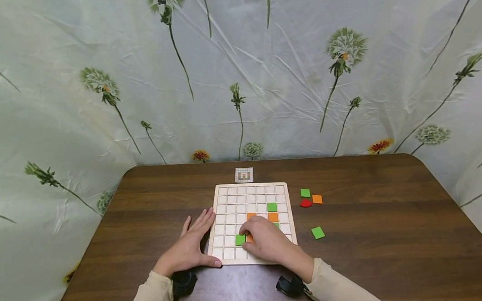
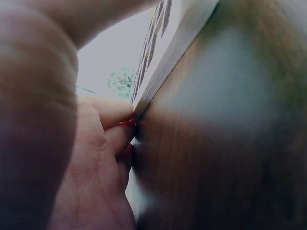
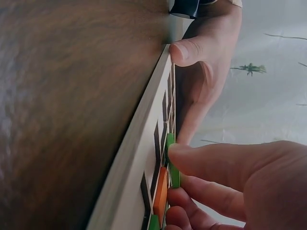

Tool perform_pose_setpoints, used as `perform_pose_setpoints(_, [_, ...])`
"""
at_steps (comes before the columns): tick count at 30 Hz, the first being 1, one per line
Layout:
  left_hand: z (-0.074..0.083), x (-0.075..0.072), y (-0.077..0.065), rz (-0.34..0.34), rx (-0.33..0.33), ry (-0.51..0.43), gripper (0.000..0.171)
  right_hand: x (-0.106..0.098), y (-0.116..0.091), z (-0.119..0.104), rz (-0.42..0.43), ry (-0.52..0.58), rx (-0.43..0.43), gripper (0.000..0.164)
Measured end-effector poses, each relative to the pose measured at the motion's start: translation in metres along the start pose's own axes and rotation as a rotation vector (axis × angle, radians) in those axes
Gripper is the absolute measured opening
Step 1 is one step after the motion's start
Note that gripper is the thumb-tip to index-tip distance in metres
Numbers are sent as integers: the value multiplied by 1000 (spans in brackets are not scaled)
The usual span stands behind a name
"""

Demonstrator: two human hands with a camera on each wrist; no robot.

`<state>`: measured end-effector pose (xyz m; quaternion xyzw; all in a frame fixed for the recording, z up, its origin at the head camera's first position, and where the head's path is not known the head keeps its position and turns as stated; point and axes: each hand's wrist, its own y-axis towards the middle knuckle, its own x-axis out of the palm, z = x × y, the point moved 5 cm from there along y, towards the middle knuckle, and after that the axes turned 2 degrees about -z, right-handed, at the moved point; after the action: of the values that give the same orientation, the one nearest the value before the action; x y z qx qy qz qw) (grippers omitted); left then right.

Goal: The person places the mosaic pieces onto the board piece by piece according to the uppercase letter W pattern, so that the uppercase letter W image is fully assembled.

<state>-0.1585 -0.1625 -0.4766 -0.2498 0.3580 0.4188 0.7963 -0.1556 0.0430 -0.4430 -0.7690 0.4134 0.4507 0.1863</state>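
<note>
A white square grid board (image 1: 230,210) lies on the brown table. My left hand (image 1: 190,246) rests along its left side, fingers stretched to the edge and thumb at the near left corner. Over the lower middle of the board, my right hand (image 1: 266,240) pinches a green square tile (image 3: 173,165) between thumb and fingers, at the grid surface. Beside that tile sits an orange tile (image 3: 160,191), partly covered by the hand in the head view. Farther up the board are another green tile (image 1: 272,207) and an orange tile (image 1: 273,217). My right hand hides some cells.
Right of the board lie a loose green tile (image 1: 305,192), an orange tile (image 1: 317,199), a red rounded piece (image 1: 306,203) and, nearer me, another green tile (image 1: 318,233). A small patterned card (image 1: 244,175) lies beyond the board's far edge. A flower-print curtain (image 1: 278,76) hangs behind the table.
</note>
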Motion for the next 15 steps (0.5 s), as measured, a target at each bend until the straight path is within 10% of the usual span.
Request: perform_pose_setpoints(15, [-2,0,0,0,-4,5,131,-2,-3,3,-12,23,17,21])
